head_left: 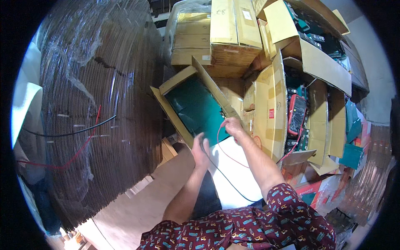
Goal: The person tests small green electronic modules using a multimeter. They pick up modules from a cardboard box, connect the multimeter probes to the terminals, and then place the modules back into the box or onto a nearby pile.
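Observation:
In front of me a tilted open carton (168,101) holds a dark green, flat-topped block (191,106). My right hand (231,128) is closed on the end of a red lead (220,147) at the carton's lower right side. My left hand (201,149), blurred, grips a black lead (223,175) at the lower left end. A white surface (235,187) lies beneath the leads. A red-cased meter (296,114) rests in an open box at the right, with a red lead running from it.
Stacked flattened cardboard (98,75) fills the left, with red and black wires across it. Closed cartons (225,25) stand behind. More open cartons (325,75) with green cells are at the right, beside loose green pieces (350,156). A pale floor (133,212) shows at lower left.

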`<state>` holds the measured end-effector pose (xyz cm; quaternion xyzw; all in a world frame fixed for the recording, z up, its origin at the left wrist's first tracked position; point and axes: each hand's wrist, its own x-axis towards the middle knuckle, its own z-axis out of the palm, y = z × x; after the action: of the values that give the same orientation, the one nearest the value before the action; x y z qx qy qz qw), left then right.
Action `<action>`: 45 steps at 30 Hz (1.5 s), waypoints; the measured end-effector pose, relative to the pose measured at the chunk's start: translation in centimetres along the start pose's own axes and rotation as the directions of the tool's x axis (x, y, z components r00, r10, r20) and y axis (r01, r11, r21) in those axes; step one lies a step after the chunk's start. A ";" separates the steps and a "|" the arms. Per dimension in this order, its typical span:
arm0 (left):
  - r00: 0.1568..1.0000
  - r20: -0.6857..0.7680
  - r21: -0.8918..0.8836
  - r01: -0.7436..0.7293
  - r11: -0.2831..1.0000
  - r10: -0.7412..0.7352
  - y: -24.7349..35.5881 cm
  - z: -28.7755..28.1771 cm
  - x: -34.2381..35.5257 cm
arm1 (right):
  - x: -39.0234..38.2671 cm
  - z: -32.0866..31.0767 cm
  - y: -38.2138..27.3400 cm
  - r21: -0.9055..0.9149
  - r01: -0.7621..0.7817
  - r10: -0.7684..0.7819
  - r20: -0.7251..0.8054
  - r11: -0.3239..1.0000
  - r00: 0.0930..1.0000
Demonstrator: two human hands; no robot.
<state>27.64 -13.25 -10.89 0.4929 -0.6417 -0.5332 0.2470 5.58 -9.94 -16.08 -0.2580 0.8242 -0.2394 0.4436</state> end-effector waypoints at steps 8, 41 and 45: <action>0.983 -0.114 0.081 -0.136 0.987 0.145 1.1 0.7 7.1 | -6.3 2.9 -3.4 -0.126 0.195 -0.203 -0.051 0.973 0.978; 0.989 0.147 0.129 -0.033 0.991 0.014 0.4 -10.0 2.7 | -14.9 6.0 -5.1 0.745 0.162 -0.027 -0.190 0.648 0.981; 0.991 0.047 0.192 -0.129 0.973 0.123 0.3 -11.3 0.5 | -14.8 6.9 -5.8 0.856 0.044 0.067 -0.091 0.515 0.994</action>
<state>36.85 -18.72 -7.22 0.4638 -0.7249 -0.4595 0.2199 19.68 -5.99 -6.83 0.0133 0.6246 -0.6253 0.4676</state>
